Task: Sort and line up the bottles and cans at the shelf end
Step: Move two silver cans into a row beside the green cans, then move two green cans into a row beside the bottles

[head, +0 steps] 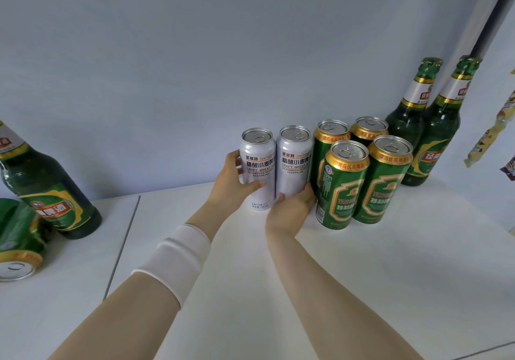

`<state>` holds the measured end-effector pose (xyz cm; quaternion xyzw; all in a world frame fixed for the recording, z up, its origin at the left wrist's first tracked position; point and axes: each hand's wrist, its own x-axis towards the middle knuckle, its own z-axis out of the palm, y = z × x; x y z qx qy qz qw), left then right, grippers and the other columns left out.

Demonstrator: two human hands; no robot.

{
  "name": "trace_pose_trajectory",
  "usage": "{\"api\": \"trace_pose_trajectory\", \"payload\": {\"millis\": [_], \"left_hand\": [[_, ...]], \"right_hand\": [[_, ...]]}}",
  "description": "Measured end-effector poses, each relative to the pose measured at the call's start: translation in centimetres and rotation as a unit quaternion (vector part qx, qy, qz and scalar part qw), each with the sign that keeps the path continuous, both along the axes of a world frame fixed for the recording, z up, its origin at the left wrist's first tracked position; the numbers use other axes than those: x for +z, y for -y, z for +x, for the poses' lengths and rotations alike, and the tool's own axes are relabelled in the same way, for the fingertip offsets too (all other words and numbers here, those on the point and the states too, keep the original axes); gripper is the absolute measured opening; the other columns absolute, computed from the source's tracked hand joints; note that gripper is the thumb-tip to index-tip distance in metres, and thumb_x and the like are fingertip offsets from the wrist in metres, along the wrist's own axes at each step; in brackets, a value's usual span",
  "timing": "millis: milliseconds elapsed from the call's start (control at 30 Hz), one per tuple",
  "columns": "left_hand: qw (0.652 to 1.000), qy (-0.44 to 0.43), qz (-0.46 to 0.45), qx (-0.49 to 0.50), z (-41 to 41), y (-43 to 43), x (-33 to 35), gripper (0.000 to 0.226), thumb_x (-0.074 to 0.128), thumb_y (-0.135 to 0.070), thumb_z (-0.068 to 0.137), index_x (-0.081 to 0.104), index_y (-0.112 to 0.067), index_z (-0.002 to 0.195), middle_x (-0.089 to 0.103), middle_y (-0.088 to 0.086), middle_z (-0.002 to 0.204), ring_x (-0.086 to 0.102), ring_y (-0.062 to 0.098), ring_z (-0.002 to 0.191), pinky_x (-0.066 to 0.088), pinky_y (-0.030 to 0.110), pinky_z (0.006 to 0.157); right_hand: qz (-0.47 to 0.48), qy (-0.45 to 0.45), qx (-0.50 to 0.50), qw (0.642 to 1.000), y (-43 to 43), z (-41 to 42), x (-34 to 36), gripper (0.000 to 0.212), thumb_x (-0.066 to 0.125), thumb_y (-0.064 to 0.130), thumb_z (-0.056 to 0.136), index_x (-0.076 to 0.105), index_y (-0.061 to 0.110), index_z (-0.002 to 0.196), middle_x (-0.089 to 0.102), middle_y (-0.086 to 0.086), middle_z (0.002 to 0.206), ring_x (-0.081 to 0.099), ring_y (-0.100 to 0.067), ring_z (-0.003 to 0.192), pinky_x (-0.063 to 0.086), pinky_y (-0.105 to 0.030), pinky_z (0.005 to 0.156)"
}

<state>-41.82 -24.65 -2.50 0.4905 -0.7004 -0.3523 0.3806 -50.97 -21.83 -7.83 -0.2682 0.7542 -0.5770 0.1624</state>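
Two white cans stand side by side against the back wall. My left hand [235, 181] grips the left white can [259, 164], thumb across its front. My right hand [292, 206] grips the base of the right white can [294, 161]. To their right stand several green cans in two rows, the nearest front one [342, 186] touching my right hand. Two green bottles [409, 119] [440, 133] stand upright in the back right corner. At the far left, another green bottle [47, 186] leans beside a green can [16, 248] lying on its side.
The white shelf top [390, 276] has a seam [122, 245] running front to back at the left. A dark post [487, 25] rises at the right end. Hanging snack packets [493, 131] dangle at the right edge.
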Motion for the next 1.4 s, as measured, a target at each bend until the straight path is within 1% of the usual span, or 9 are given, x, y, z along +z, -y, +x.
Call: {"api": "trace_pose_trajectory", "payload": {"millis": [200, 300, 367, 467, 633, 767, 833, 1133, 1400], "left_hand": [[1.0, 0.01, 0.022, -0.013, 0.3, -0.5, -0.9, 0.088, 0.071, -0.018, 0.078, 0.015, -0.012, 0.146, 0.039, 0.005, 0.145, 0.039, 0.02, 0.132, 0.036, 0.037, 0.107], [0.994, 0.108, 0.022, -0.006, 0.6, -2.1, -1.7, 0.087, 0.06, -0.028, 0.087, 0.001, -0.009, 0.147, 0.015, 0.004, 0.157, 0.019, 0.019, 0.143, 0.019, 0.028, 0.113], [0.98, 0.198, 0.005, 0.008, 1.4, -3.6, -2.3, 0.08, 0.053, -0.033, 0.09, 0.001, -0.009, 0.147, 0.009, 0.005, 0.158, 0.014, 0.021, 0.145, 0.015, 0.033, 0.116], [0.937, 0.349, -0.001, 0.022, 3.5, -6.5, -2.5, 0.071, 0.043, -0.036, 0.094, 0.003, -0.013, 0.148, 0.006, 0.006, 0.158, 0.013, 0.025, 0.145, 0.013, 0.046, 0.117], [0.868, 0.495, -0.037, 0.034, 7.0, -13.0, -1.8, 0.063, 0.036, -0.037, 0.096, 0.007, -0.015, 0.147, 0.013, 0.006, 0.157, 0.011, 0.026, 0.145, 0.007, 0.052, 0.117], [0.855, 0.511, -0.015, 0.081, 10.8, -18.5, -0.7, 0.059, 0.039, -0.037, 0.095, 0.018, -0.015, 0.145, 0.032, 0.008, 0.149, 0.029, 0.028, 0.138, 0.017, 0.049, 0.115], [0.85, 0.516, -0.001, 0.105, 12.9, -21.2, 0.0, 0.056, 0.041, -0.037, 0.094, 0.025, -0.015, 0.142, 0.04, 0.009, 0.144, 0.038, 0.029, 0.132, 0.025, 0.045, 0.111], [0.85, 0.489, 0.056, 0.19, 24.7, -30.5, 1.7, 0.05, 0.044, -0.037, 0.093, 0.033, -0.013, 0.137, 0.045, 0.011, 0.135, 0.046, 0.03, 0.123, 0.038, 0.041, 0.098], [0.853, 0.457, 0.061, 0.243, 40.1, -37.3, 2.9, 0.05, 0.046, -0.036, 0.093, 0.034, -0.014, 0.137, 0.047, 0.009, 0.135, 0.047, 0.028, 0.122, 0.039, 0.039, 0.097]], "right_hand": [[0.053, -0.056, 0.042, 0.996, -0.6, 0.1, 0.0, 0.072, 0.055, 0.013, 0.089, 0.011, -0.002, 0.144, 0.024, -0.02, 0.149, 0.022, -0.029, 0.139, 0.014, -0.023, 0.106], [0.076, -0.094, 0.063, 0.991, -1.9, 0.5, 0.1, 0.075, 0.055, 0.019, 0.089, 0.008, -0.001, 0.145, 0.024, -0.021, 0.149, 0.021, -0.032, 0.139, 0.021, -0.036, 0.113], [0.095, -0.153, 0.084, 0.98, -3.4, 0.7, 0.2, 0.073, 0.052, 0.023, 0.091, 0.009, -0.001, 0.144, 0.023, -0.022, 0.15, 0.021, -0.034, 0.14, 0.024, -0.042, 0.113], [0.156, -0.254, 0.152, 0.942, -6.6, 0.9, 0.5, 0.071, 0.046, 0.027, 0.093, 0.006, 0.001, 0.145, 0.017, -0.02, 0.153, 0.017, -0.033, 0.142, 0.021, -0.041, 0.115], [0.254, -0.417, 0.278, 0.827, -12.4, 2.3, 1.4, 0.063, 0.036, 0.036, 0.096, 0.01, 0.006, 0.146, 0.014, -0.015, 0.155, 0.009, -0.032, 0.144, 0.012, -0.046, 0.117], [0.243, -0.519, 0.374, 0.729, -16.1, 4.2, 2.7, 0.058, 0.034, 0.035, 0.097, 0.016, 0.008, 0.145, 0.011, -0.013, 0.156, 0.003, -0.032, 0.145, 0.008, -0.051, 0.117], [0.239, -0.529, 0.409, 0.704, -18.1, 6.1, 3.2, 0.055, 0.034, 0.034, 0.097, 0.02, 0.008, 0.144, 0.013, -0.013, 0.155, 0.003, -0.032, 0.145, 0.007, -0.053, 0.117], [0.167, -0.55, 0.49, 0.656, -24.4, 19.0, 5.5, 0.047, 0.038, 0.034, 0.095, 0.038, 0.007, 0.133, 0.041, -0.014, 0.138, 0.036, -0.032, 0.129, 0.027, -0.048, 0.109], [0.116, -0.528, 0.539, 0.646, -28.3, 35.7, 6.7, 0.044, 0.04, 0.034, 0.094, 0.041, 0.01, 0.13, 0.045, -0.012, 0.135, 0.041, -0.03, 0.125, 0.032, -0.044, 0.104]]}}
